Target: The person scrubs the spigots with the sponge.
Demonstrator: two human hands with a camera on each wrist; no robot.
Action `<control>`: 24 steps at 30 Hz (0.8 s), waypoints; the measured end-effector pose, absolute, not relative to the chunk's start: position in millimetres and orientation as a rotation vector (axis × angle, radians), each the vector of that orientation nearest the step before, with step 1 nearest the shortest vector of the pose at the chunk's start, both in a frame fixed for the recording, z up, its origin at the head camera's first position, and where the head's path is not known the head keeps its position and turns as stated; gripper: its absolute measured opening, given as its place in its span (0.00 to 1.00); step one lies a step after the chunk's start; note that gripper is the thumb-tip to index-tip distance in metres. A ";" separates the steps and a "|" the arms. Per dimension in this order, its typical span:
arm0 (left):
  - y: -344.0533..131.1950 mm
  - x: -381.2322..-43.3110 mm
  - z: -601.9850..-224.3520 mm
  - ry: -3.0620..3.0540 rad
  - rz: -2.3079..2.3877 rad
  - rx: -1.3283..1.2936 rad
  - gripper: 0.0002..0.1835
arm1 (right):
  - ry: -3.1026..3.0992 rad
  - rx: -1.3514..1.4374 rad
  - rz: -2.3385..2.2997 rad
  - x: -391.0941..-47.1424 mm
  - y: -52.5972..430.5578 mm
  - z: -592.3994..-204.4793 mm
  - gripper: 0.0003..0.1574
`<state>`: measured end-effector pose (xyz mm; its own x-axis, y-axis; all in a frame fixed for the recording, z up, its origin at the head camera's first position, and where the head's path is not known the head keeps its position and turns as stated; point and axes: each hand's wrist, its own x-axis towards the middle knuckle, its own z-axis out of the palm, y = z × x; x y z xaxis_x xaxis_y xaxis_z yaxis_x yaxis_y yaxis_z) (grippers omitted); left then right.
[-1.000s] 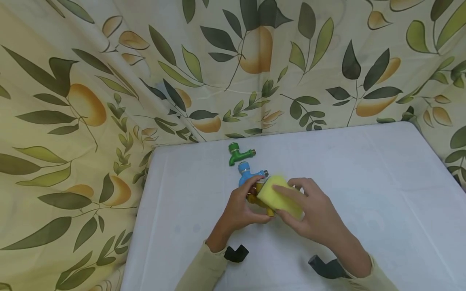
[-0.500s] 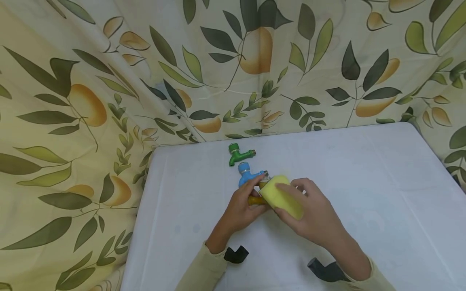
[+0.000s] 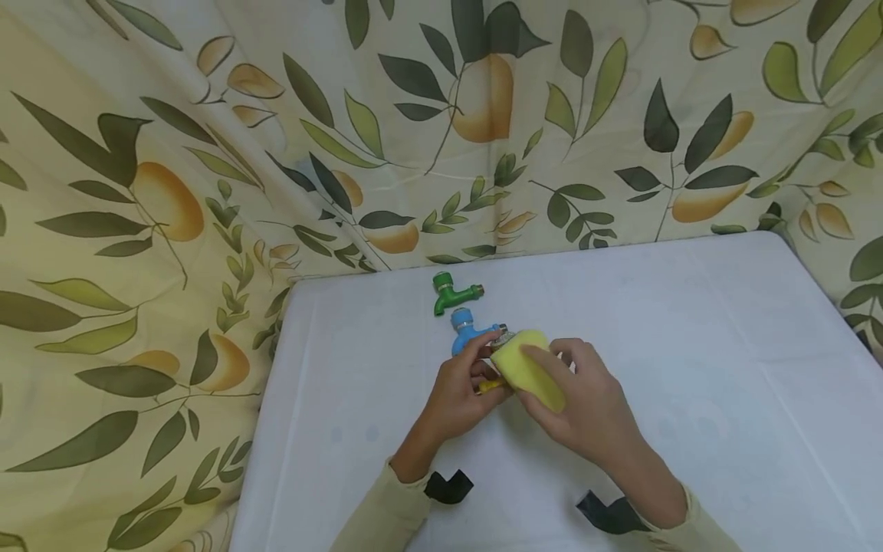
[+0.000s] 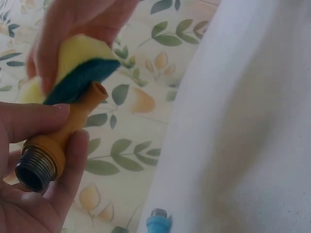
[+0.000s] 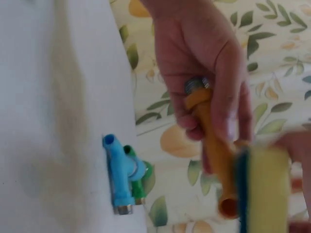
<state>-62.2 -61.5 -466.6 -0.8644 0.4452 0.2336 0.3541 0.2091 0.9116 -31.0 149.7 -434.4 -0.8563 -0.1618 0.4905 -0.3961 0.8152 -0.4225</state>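
My left hand (image 3: 451,395) holds a yellow-orange water tap (image 4: 73,121), with thumb and fingers around its body. At one end of the tap is an open metal threaded inlet, facing the camera in the left wrist view. My right hand (image 3: 589,410) grips a yellow sponge (image 3: 531,368) with a dark green scouring pad (image 4: 82,80). The pad side lies against the tap near its spout, seen in both wrist views. From the head view, the sponge and left fingers hide most of the tap.
Just beyond my left hand, a blue tap (image 3: 465,333) lies on the white table (image 3: 724,345). Behind it is a green tap (image 3: 451,294), close to the table's far edge. A leaf-and-fruit patterned curtain (image 3: 579,138) hangs behind and to the left. Black angular pieces (image 3: 450,487) sit by both wrists.
My left hand has turned the tap, so its downward end, visible earlier, is now largely covered by fingers and sponge. The sponge has shifted slightly against it; the blue and green taps stay put.
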 end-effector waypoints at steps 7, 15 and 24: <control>-58.1 -63.1 -466.3 2.420 1.782 0.786 0.40 | -2.555 0.419 0.757 -31.3 151.4 -434.5 0.36; -56.7 -64.1 -464.6 2.409 1.783 0.790 0.41 | -2.550 0.409 0.769 -31.3 151.6 -433.2 0.37; -76.8 -72.5 -469.8 1.566 1.979 0.872 0.51 | -2.524 0.362 0.807 -32.4 157.3 -428.4 0.36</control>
